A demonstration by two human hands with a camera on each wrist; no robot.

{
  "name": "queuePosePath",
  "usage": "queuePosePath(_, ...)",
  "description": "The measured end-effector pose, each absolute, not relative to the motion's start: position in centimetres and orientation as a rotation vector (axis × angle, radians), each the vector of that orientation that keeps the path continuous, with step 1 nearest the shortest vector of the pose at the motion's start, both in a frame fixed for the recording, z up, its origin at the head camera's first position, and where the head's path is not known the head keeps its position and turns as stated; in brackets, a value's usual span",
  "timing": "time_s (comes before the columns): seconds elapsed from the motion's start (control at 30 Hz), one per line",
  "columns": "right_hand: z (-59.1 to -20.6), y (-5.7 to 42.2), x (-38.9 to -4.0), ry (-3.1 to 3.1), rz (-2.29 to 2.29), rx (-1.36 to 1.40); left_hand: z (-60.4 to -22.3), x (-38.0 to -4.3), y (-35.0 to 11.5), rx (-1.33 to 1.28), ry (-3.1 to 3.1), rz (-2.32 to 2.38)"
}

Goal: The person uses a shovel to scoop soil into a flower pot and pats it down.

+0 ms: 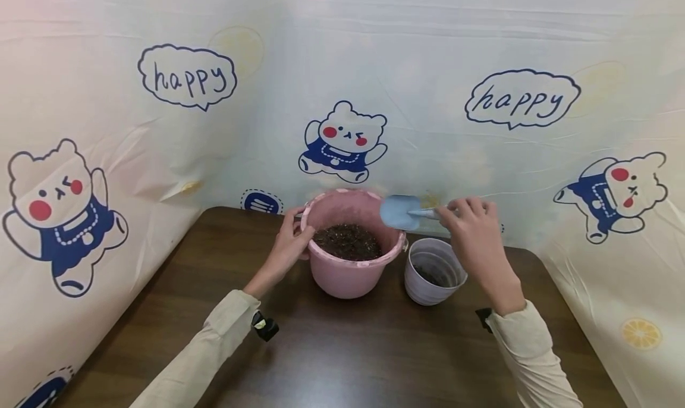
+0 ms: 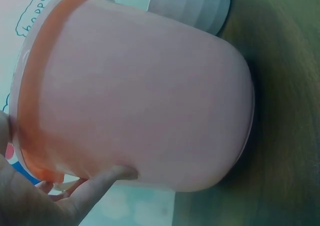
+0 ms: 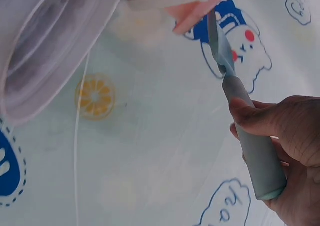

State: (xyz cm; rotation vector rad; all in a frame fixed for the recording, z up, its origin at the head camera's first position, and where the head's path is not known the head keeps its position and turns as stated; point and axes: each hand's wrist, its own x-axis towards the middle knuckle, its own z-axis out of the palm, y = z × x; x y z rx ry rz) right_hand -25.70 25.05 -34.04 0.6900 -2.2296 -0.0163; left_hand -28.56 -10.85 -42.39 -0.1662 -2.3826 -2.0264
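A pink bucket (image 1: 345,280) stands on the table with dark soil (image 1: 350,242) inside. My left hand (image 1: 289,238) grips its left side at the rim; in the left wrist view the thumb (image 2: 107,183) lies along the outer wall. My right hand (image 1: 478,247) holds a small light blue trowel (image 1: 400,212) by its handle (image 3: 257,151), fingers wrapped round it. The blade points left and overlaps the bucket's right rim in the head view. Below the trowel and right of the bucket is a pale ribbed pot (image 1: 423,290), with a little dark soil at its bottom.
The dark wooden table (image 1: 342,360) reaches back to a pale printed cloth (image 1: 428,45) that hangs behind and along both sides. Bear figures and the word "happy" are printed on it. A dark wrist device (image 1: 266,326) sits at the left cuff.
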Motion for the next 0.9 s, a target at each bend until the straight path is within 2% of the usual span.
queuePosePath(0.3,-35.0,22.0,-27.4,-2.373,-0.149,0.699,-42.1,-28.7,-10.6,-0.262,-2.449,-2.066)
queuePosePath(0.9,-35.1,16.4,-29.5,-2.553,-0.436,0.536,-42.1,-28.5,-9.7,-0.242,-2.456,-2.056)
